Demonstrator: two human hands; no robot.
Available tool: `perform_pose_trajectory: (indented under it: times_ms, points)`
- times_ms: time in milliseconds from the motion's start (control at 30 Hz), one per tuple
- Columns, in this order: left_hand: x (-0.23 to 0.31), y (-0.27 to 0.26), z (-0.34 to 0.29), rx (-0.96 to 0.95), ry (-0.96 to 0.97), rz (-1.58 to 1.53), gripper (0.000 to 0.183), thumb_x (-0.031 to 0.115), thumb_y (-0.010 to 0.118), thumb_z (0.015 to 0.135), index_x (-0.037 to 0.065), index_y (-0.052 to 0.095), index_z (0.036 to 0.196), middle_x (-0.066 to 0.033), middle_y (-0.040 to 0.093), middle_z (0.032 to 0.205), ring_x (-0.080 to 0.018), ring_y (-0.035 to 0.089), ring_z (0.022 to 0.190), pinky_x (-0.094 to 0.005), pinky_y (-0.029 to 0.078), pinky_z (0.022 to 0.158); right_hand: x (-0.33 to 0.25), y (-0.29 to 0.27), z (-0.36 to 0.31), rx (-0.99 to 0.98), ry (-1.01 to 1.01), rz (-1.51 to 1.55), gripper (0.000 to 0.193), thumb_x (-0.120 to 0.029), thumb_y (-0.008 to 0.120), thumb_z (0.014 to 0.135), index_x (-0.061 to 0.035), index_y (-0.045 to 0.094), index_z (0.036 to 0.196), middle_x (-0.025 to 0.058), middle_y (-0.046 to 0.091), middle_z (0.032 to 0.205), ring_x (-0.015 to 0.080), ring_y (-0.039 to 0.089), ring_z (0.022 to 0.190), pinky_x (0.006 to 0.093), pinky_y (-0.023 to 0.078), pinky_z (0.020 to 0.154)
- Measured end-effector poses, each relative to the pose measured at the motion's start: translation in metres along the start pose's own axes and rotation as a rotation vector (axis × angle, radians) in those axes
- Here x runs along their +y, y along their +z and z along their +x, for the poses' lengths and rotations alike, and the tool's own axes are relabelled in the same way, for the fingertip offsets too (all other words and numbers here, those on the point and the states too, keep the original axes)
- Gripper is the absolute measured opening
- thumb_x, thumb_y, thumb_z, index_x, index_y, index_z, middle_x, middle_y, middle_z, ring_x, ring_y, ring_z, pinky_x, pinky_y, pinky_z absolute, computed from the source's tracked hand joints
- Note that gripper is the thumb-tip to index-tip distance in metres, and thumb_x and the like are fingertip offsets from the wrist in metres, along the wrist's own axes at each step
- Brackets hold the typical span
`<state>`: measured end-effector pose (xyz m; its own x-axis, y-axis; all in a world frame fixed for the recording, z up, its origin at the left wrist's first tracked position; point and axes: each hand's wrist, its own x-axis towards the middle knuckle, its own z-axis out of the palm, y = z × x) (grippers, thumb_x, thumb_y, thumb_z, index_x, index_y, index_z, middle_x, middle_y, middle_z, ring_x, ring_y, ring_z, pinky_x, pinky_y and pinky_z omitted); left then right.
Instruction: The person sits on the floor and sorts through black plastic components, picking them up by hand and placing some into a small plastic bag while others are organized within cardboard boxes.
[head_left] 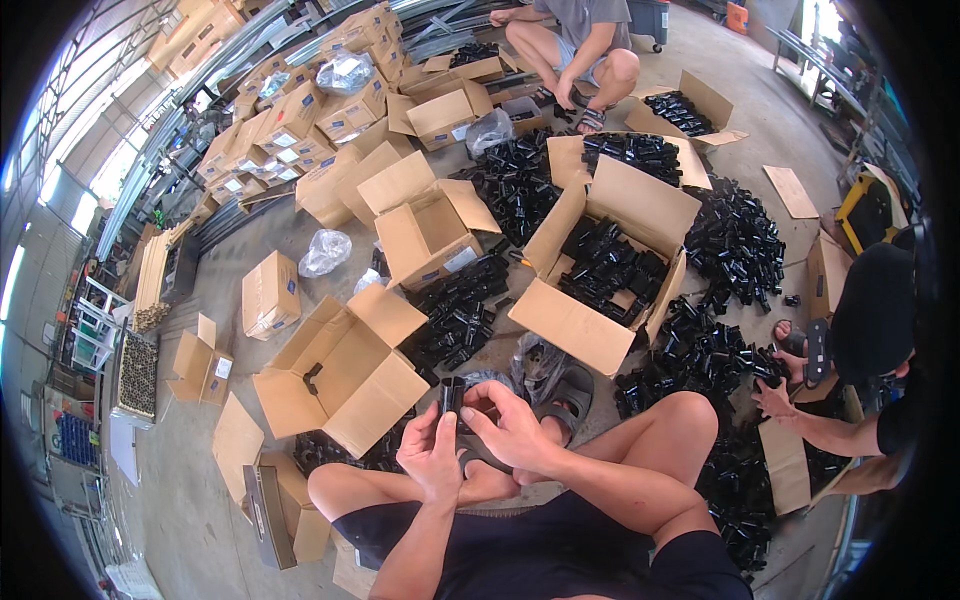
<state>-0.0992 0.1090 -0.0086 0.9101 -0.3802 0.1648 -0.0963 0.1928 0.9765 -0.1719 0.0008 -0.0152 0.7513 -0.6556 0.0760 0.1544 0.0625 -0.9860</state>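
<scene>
In front of my lap, a short black tube-shaped part [452, 392] stands roughly upright in my left hand [430, 450], gripped between thumb and fingers. From the other side my right hand [503, 425] closes its thumb and fingertips on the same part, near its lower end. Just beyond my left hand is an open cardboard box [385, 400] with one small black piece [312, 376] inside. Farther ahead, another open carton [575, 325] holds many similar black parts [612, 262].
Heaps of black parts [735, 245] cover the floor ahead and right. At right a co-worker's hand [773, 398] handles some; another person [590, 60] crouches at the back. Stacked cartons [295, 115], an empty open carton [425, 235] and plastic bags [325, 252] lie left.
</scene>
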Motion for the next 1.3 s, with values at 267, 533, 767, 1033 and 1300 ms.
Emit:
perform_pose_trajectory:
  times_ms: [267, 533, 767, 1033, 1300]
  points:
    - [0.002, 0.002, 0.000, 0.005, 0.005, 0.025, 0.022, -0.004, 0.068, 0.091, -0.007, 0.065, 0.113, -0.0134, 0.072, 0.104, -0.0116, 0.068, 0.089, -0.0241, 0.055, 0.081, -0.013, -0.004, 0.001, -0.026, 0.068, 0.103, 0.013, -0.006, 0.065, 0.093, 0.0031, 0.061, 0.102, 0.0110, 0.064, 0.092, 0.0156, 0.062, 0.082, 0.0309, 0.051, 0.072]
    - [0.006, 0.005, -0.004, 0.012, 0.013, 0.027, 0.023, -0.003, 0.069, 0.091, -0.006, 0.065, 0.113, -0.0121, 0.072, 0.103, -0.0102, 0.067, 0.087, -0.0226, 0.055, 0.076, -0.018, -0.010, 0.002, -0.050, 0.056, -0.035, 0.015, -0.008, 0.066, 0.093, 0.0040, 0.063, 0.103, 0.0115, 0.067, 0.094, 0.0159, 0.064, 0.083, 0.0310, 0.052, 0.072]
    - [0.008, 0.006, -0.002, 0.010, 0.027, 0.033, 0.023, -0.003, 0.069, 0.091, -0.006, 0.065, 0.113, -0.0120, 0.072, 0.104, -0.0104, 0.067, 0.088, -0.0225, 0.054, 0.079, -0.022, -0.010, 0.002, -0.054, 0.066, -0.031, 0.014, -0.008, 0.065, 0.093, 0.0040, 0.064, 0.099, 0.0105, 0.066, 0.090, 0.0146, 0.063, 0.085, 0.0298, 0.052, 0.074]
    - [0.010, 0.007, -0.003, -0.007, 0.032, 0.019, 0.024, -0.003, 0.070, 0.091, -0.006, 0.065, 0.114, -0.0117, 0.072, 0.103, -0.0105, 0.066, 0.089, -0.0226, 0.054, 0.079, -0.022, -0.012, 0.003, -0.042, 0.012, -0.010, 0.013, -0.009, 0.066, 0.092, 0.0037, 0.064, 0.095, 0.0116, 0.064, 0.087, 0.0183, 0.062, 0.080, 0.0319, 0.050, 0.070]
    - [0.013, 0.007, -0.001, -0.041, 0.024, 0.037, 0.024, -0.003, 0.067, 0.093, -0.007, 0.063, 0.116, -0.0153, 0.072, 0.107, -0.0128, 0.068, 0.092, -0.0254, 0.054, 0.087, -0.022, -0.015, 0.003, -0.024, -0.073, -0.072, 0.012, -0.008, 0.067, 0.090, 0.0030, 0.064, 0.095, 0.0128, 0.062, 0.088, 0.0231, 0.063, 0.079, 0.0344, 0.050, 0.070]
